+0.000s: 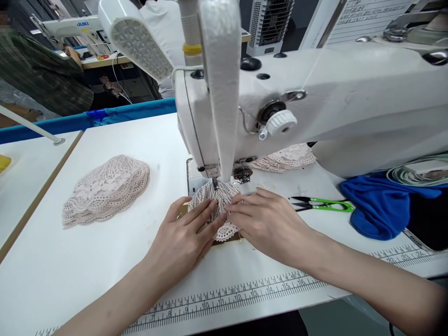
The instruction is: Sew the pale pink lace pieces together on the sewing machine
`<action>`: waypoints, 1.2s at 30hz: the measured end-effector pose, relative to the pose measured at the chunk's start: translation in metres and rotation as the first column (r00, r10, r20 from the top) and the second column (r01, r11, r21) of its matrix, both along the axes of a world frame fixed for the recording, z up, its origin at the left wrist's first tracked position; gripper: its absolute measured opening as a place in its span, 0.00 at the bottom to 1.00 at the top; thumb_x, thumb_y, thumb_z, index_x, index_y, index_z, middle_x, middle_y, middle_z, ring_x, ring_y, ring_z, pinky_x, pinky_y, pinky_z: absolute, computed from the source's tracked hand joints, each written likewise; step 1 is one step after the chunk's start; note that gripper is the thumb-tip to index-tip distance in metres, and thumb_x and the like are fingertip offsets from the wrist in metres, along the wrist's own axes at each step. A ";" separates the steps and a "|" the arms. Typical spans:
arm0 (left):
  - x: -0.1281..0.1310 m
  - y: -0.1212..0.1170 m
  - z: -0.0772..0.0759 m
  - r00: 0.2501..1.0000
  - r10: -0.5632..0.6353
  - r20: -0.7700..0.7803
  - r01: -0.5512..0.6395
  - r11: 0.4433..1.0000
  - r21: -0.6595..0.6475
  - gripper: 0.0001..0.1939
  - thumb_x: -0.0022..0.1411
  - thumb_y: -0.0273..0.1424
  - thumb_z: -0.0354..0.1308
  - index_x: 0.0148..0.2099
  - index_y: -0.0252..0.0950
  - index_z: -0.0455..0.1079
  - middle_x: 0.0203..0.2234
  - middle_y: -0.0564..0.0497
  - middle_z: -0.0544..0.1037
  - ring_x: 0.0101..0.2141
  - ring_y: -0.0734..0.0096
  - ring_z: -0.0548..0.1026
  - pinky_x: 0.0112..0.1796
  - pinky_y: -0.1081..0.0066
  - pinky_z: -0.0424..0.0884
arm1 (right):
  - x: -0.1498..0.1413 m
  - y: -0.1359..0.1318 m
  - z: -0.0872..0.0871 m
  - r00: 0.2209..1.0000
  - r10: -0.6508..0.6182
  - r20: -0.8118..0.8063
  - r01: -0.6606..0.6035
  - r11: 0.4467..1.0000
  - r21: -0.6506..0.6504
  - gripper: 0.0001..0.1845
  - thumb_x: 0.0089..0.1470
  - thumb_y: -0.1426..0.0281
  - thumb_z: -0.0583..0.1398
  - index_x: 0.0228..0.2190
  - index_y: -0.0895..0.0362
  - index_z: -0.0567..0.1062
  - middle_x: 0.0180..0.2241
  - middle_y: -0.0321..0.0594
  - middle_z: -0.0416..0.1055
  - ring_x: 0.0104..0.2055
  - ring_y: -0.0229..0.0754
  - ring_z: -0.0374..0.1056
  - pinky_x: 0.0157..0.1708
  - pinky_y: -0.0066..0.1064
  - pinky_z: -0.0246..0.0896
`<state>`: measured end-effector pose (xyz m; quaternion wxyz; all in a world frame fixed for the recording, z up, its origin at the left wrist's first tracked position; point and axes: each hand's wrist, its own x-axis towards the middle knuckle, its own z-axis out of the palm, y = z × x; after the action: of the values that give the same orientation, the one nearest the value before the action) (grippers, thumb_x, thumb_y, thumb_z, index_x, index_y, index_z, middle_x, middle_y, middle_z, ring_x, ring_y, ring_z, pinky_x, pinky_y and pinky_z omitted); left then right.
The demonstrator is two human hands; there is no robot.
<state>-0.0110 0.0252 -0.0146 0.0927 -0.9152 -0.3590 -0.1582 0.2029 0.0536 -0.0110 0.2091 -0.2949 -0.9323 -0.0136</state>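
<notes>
Lying flat on the white bench, a small round piece of pale pink lace is kept under the needle area of the white industrial sewing machine. The lace is pressed down by both hands. The left hand is laid open on the near left part of the lace, with the fingers spread and stretched toward the needle. The right hand is laid open on the right part, palm down, and its fingertips are placed just beside those of the left hand, almost touching them. Nothing is pinched; the lace is only held flat.

A stack of the same pale pink lace pieces is seen on the bench to the left, well apart from the hands. A second, flatter pile of lace pieces is placed behind the machine arm, on the right. Small thread snips with green handles are lying near the right hand, and a blue cloth is beside them. A printed ruler strip is fixed along the near edge of the bench. In the far left corner, a person in a dark striped top is partly seen at another machine.
</notes>
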 end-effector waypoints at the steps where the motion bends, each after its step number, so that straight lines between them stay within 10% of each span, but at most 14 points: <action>1: 0.000 0.000 0.000 1.000 0.001 0.005 -0.001 1.000 -0.002 0.15 0.68 0.26 0.48 0.52 0.37 0.72 0.50 0.43 0.76 0.50 0.59 0.75 0.53 0.53 0.59 | 0.000 0.000 0.000 1.000 0.002 0.001 -0.002 1.000 0.002 0.11 0.57 0.80 0.56 0.28 0.59 0.77 0.35 0.38 0.79 0.39 0.42 0.71 0.35 0.35 0.59; 36: -0.005 0.028 -0.009 0.980 0.126 0.153 -0.097 0.979 -0.181 0.18 0.64 0.27 0.52 0.55 0.39 0.70 0.51 0.42 0.74 0.52 0.57 0.71 0.55 0.48 0.61 | -0.006 0.025 -0.012 0.999 -0.038 -0.035 0.044 0.986 0.160 0.12 0.57 0.79 0.55 0.28 0.58 0.77 0.28 0.36 0.77 0.29 0.38 0.68 0.34 0.31 0.57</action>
<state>-0.0156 0.0533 -0.0234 -0.0078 -0.8820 -0.4286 -0.1958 0.1964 0.0786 -0.0232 0.2465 -0.2964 -0.9185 -0.0881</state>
